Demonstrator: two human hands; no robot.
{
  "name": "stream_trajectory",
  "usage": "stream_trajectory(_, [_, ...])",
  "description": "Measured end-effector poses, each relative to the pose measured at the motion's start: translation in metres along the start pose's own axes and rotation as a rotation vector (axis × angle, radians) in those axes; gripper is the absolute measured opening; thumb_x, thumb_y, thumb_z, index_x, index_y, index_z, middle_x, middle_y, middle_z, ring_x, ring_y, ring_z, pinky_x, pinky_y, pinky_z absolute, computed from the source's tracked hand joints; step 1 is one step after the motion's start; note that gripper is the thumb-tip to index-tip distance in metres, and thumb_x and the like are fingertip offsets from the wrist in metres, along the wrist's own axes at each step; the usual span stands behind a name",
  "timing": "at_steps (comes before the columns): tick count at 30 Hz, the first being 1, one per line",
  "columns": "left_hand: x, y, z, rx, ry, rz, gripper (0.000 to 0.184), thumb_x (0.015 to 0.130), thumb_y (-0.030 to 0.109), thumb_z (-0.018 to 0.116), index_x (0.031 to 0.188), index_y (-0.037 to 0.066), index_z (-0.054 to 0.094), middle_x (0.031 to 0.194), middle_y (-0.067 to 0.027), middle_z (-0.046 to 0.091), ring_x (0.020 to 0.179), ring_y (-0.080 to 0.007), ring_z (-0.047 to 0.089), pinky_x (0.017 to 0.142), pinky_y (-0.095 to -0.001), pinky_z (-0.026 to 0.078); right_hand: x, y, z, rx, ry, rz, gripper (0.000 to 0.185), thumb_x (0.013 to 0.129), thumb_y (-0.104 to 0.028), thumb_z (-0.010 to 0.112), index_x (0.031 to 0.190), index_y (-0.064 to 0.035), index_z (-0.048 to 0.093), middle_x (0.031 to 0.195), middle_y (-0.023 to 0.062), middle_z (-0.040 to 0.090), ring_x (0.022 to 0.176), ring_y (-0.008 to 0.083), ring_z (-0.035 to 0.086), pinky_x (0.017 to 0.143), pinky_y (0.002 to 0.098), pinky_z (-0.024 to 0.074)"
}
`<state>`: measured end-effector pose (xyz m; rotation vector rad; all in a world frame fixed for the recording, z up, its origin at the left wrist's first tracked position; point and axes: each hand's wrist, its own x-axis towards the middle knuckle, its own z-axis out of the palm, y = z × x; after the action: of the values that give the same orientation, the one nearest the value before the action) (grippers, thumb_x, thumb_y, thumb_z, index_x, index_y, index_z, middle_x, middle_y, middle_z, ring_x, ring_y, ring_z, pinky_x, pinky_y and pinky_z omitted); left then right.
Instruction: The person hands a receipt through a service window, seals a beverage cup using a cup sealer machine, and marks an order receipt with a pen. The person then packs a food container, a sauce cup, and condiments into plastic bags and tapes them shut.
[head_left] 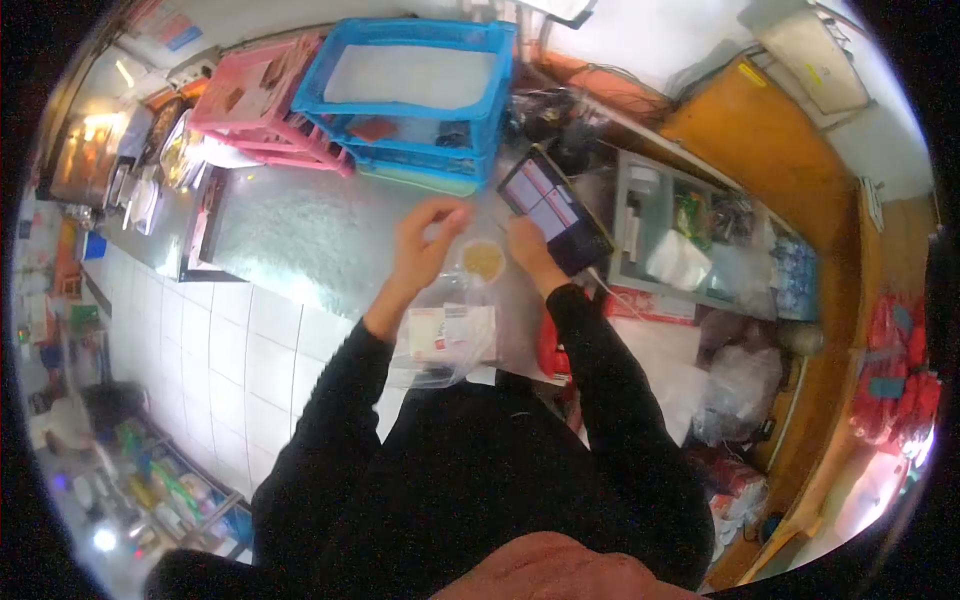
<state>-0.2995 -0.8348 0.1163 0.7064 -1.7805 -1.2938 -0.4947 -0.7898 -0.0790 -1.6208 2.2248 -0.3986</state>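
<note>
A small round container (483, 260) with yellowish loose contents stands on the metal counter between my hands. My left hand (425, 240) is raised at its left, fingers curved and the thumb apart from them, with nothing visible in the gap. At the container's right, my right hand (530, 248) has its fingers drawn together; what they hold, if anything, is too blurred to name. It overlaps the near left edge of a tablet (565, 225) with a lit screen. Closer to my body lies a pale printed packet (450, 333) on clear plastic.
Blue stacked baskets (400, 105) and pink baskets (255, 100) stand at the back of the metal counter (300, 220). A clear bin (690, 235) of packaged items sits right of the tablet. A white cable (615, 290) runs from the tablet. Plastic bags (740, 390) lie at right.
</note>
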Motion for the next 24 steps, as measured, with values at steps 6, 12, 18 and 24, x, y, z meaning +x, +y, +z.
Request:
stream_trajectory(6, [-0.132, 0.004, -0.065, 0.586, 0.152, -0.194, 0.018, 0.074, 0.013, 0.072, 0.092, 0.012, 0.07, 0.115, -0.0132, 0.054, 0.112, -0.0307, 0.046, 0.095, -0.0409, 0.037, 0.013, 0.011, 0.027, -0.151, 0.039, -0.147, 0.018, 0.08, -0.01, 0.051, 0.08, -0.0028, 0.067, 0.076, 0.0204, 0.064, 0.074, 0.0384, 0.065, 0.069, 0.0475, 0.0525])
stream_trajectory(12, [-0.19, 0.011, -0.075, 1.046, 0.122, -0.387, 0.027, 0.066, 0.024, 0.079, 0.093, 0.028, 0.073, 0.148, -0.0148, 0.021, 0.132, -0.0442, 0.015, 0.106, -0.0545, 0.022, -0.027, -0.051, -0.095, 0.213, 0.268, 0.171, 0.029, 0.075, -0.021, 0.066, 0.09, 0.0022, 0.06, 0.081, 0.0214, 0.065, 0.075, 0.0355, 0.065, 0.065, 0.0427, 0.0509])
stream_trajectory(18, [-0.193, -0.01, -0.122, 0.984, -0.244, -0.742, 0.054, 0.066, 0.03, 0.079, 0.118, 0.027, 0.063, 0.14, -0.0186, 0.035, 0.121, -0.0406, 0.038, 0.096, -0.0502, 0.035, -0.143, -0.177, -0.13, 0.552, 0.331, -0.111, 0.014, 0.08, -0.012, 0.064, 0.09, -0.0031, 0.062, 0.082, 0.0157, 0.066, 0.07, 0.0279, 0.064, 0.066, 0.0353, 0.0505])
stream_trajectory(24, [-0.189, -0.033, -0.15, 0.455, -0.42, -0.429, 0.085, 0.066, 0.012, 0.078, 0.14, 0.018, 0.038, 0.12, -0.0228, 0.052, 0.115, -0.0391, 0.047, 0.096, -0.0411, 0.042, -0.187, -0.177, 0.022, -0.091, -0.451, -0.308, 0.015, 0.081, -0.019, 0.054, 0.081, -0.0064, 0.062, 0.079, 0.0151, 0.065, 0.075, 0.0322, 0.065, 0.063, 0.044, 0.0491])
